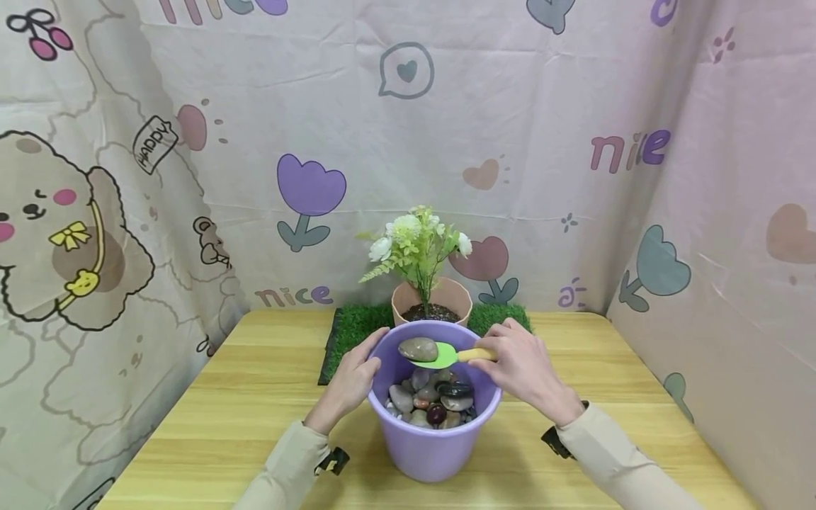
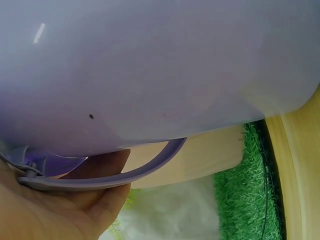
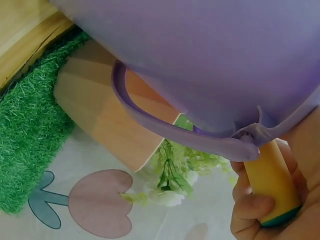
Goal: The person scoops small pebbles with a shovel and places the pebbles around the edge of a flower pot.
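Two beige sleeves [image 1: 290, 453] are seen nearest, at seven and five o'clock of the head view, with a dark strap [image 1: 333, 462] worn at each wrist. Between them, a purple bucket [image 1: 430, 457] is stood upright on the wooden table [image 1: 210, 425]; its round mouth is taken here as the dial, twelve o'clock being farthest from the person. The rim is gripped between nine and ten o'clock by the left hand [image 1: 352, 375], its fingers bent over the edge beside the bucket handle [image 2: 125, 179], which is hung down the far side.

In the lower part of the bucket, mixed stones [image 1: 401, 398] are heaped, a dark red one [image 1: 436, 414] being set at six o'clock.

The yellow grip of a small scoop [image 1: 448, 356] is clasped between two and three o'clock by the right hand [image 1: 521, 361], the fingers curled firmly round it; whether the rim is touched as well cannot be told. The green blade is held over the mouth, aimed toward nine o'clock, and a large grey stone [image 1: 417, 349] is carried on it.

Beyond, at twelve o'clock, a peach flowerpot [image 1: 401, 301] with white flowers [image 1: 404, 228] is placed on a green turf mat [image 1: 360, 326]. Farthest back, a printed cloth [image 1: 408, 142] is hung.
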### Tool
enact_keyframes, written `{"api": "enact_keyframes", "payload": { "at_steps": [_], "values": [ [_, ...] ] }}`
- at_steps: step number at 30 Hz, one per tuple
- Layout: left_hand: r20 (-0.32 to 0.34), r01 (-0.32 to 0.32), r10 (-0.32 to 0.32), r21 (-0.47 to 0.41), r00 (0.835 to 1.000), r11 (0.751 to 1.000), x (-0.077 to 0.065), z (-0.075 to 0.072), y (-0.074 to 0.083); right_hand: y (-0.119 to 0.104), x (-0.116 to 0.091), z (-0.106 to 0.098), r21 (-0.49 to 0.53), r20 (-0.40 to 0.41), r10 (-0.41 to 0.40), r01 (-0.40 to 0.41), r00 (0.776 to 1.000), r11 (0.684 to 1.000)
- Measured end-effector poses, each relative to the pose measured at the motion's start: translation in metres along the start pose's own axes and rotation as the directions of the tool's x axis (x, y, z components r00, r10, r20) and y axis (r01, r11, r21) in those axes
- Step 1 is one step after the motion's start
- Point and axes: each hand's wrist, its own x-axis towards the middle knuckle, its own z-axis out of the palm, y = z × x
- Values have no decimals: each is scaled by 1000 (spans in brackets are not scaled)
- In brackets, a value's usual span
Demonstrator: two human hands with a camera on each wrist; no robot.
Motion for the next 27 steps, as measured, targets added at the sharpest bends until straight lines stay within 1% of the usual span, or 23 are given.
{"api": "enact_keyframes", "payload": {
  "at_steps": [4,12,20,27],
  "values": [
    [0,0,0,-1,1000,1000,0,0,0,1,-2,0,8,-23,-3,3,1000,1000],
    [-3,5,-5,-4,1000,1000,0,0,0,7,-8,-1,38,-93,-32,36,995,999],
    [3,15,-15,-6,1000,1000,2,1,-2,13,-9,-6,59,-110,-46,53,993,997],
    [6,16,-16,4,1000,1000,1,1,-2,19,-4,-12,52,-143,-38,46,989,998]
  ]
}}
